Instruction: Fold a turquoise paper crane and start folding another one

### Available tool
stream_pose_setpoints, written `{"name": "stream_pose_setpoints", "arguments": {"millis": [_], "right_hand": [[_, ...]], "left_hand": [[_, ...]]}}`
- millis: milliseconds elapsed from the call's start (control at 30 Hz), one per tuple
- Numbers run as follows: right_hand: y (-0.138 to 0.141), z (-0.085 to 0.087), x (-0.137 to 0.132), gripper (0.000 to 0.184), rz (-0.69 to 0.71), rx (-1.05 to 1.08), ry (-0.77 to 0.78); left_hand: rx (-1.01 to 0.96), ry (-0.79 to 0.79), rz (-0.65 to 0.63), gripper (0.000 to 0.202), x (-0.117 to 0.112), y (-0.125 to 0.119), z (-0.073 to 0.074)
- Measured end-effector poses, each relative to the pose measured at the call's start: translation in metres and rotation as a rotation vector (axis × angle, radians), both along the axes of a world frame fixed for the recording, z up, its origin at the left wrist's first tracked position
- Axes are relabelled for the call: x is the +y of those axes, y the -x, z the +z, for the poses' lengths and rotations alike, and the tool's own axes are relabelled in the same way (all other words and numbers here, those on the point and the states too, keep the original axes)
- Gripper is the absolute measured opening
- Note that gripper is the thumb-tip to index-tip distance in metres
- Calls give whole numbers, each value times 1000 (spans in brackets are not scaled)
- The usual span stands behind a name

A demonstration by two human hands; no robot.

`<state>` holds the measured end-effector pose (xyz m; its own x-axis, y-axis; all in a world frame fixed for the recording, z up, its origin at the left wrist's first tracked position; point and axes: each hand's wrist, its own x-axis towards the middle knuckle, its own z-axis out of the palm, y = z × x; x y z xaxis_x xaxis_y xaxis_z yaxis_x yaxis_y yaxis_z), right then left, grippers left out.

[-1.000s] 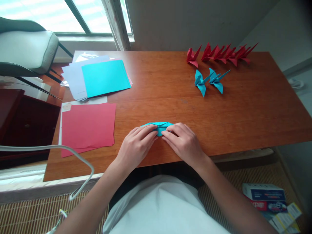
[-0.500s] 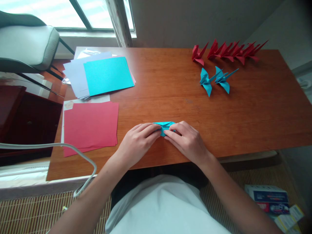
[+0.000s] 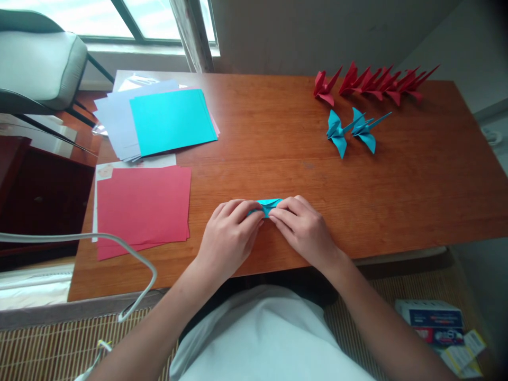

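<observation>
A small folded piece of blue paper lies on the wooden table near its front edge. My left hand presses on its left part with curled fingers. My right hand pinches and presses its right part. Most of the folded paper is hidden under my fingers. Two finished blue paper cranes stand at the back right. Behind them is a row of several red paper cranes.
A stack of red sheets lies at the left front, and a stack of pale sheets topped by a blue sheet at the back left. A grey chair stands beyond the table's left end. A white cable curves over the front left edge. Boxes lie on the floor at right.
Both hands have drawn closer together over the blue paper, which now shows less than before. The view has shifted slightly.
</observation>
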<state>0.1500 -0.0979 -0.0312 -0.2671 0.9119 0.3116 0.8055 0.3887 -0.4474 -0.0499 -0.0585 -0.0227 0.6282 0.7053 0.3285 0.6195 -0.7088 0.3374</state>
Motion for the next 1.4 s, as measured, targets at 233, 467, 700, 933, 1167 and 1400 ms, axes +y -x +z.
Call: {"name": "stream_pose_setpoints", "arguments": {"millis": [233, 467, 700, 933, 1167, 1400], "right_hand": [[6, 1, -2, 11, -79, 82, 86], [7, 1, -1, 14, -137, 120, 112], [12, 1, 4, 14, -188, 63, 130], [12, 2, 2, 9, -191, 91, 152], [15, 2, 3, 10, -228, 86, 147], [7, 0, 2, 7, -157, 112, 125]], "left_hand": [[-27, 102, 145, 15, -4, -10, 3], [-35, 122, 148, 15, -3, -12, 2], [-40, 110, 153, 15, -1, -13, 1], [-58, 125, 160, 16, 0, -13, 0], [-47, 122, 168, 15, 1, -14, 0], [-56, 132, 158, 15, 1, -14, 0]]}}
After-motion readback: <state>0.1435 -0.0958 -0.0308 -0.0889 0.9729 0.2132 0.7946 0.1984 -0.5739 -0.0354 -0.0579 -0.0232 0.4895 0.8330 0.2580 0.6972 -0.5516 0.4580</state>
